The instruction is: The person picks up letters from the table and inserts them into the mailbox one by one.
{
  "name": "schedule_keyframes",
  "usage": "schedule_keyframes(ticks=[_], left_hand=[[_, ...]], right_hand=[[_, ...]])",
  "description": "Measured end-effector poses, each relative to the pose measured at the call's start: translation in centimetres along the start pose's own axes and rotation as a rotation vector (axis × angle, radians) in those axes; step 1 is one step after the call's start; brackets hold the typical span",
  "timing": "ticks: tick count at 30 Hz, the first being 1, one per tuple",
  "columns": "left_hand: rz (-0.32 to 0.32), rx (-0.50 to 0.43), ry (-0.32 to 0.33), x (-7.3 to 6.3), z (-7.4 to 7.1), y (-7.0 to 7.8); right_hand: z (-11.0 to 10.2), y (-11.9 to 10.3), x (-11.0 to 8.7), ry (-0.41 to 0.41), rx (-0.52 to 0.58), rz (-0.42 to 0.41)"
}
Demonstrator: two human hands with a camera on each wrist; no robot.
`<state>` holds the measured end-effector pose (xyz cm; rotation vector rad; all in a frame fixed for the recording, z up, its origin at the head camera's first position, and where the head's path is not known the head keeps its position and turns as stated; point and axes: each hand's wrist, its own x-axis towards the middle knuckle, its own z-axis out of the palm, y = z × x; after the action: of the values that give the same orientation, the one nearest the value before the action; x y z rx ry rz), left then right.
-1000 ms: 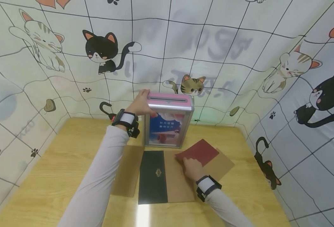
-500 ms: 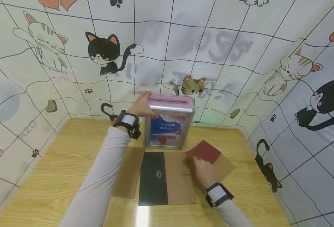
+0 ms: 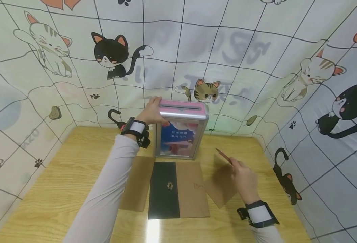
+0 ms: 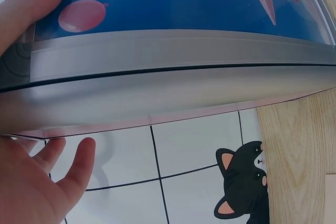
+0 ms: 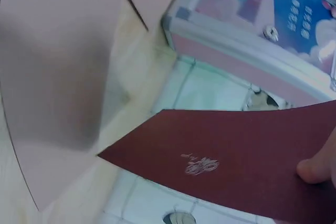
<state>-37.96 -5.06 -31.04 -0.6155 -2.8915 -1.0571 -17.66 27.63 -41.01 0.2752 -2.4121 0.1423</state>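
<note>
A pink and silver letter box (image 3: 183, 114) with a slot in its top and a blue picture front stands upright on the table. My left hand (image 3: 151, 113) grips its upper left side, thumb (image 4: 37, 11) on the front and fingers behind. In my right hand (image 3: 246, 180) a dark red envelope (image 5: 236, 150) with a small printed emblem is pinched, thumb flat on its face. It is raised above the table, right of the box, and seen nearly edge-on in the head view. Beneath it lies a brown envelope (image 3: 221, 194), partly shaded.
Before the box lie a dark green envelope (image 3: 164, 202) and a brown envelope (image 3: 193, 202), side by side. Farther left is another brown envelope (image 3: 136, 189), partly behind my left sleeve. A cloth with cat drawings (image 3: 178, 44) hangs behind the wooden table (image 3: 69, 168).
My right hand has drawn the red envelope rightward and lifted it off the brown one, turning it nearly edge-on to the head view. The left hand stays on the letter box.
</note>
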Motion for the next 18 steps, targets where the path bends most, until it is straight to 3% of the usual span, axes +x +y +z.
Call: schedule_keyframes(ticks=[6,18], left_hand=[[0.003,-0.016,0.002,0.1,0.0,-0.1],[0.011,-0.017,0.008,0.3,0.2,-0.4]], right_hand=[[-1.8,1.0,0.2,0.039,0.049,0.000],[-3.5,2.8,-0.2,-0.045,0.335,0.245]])
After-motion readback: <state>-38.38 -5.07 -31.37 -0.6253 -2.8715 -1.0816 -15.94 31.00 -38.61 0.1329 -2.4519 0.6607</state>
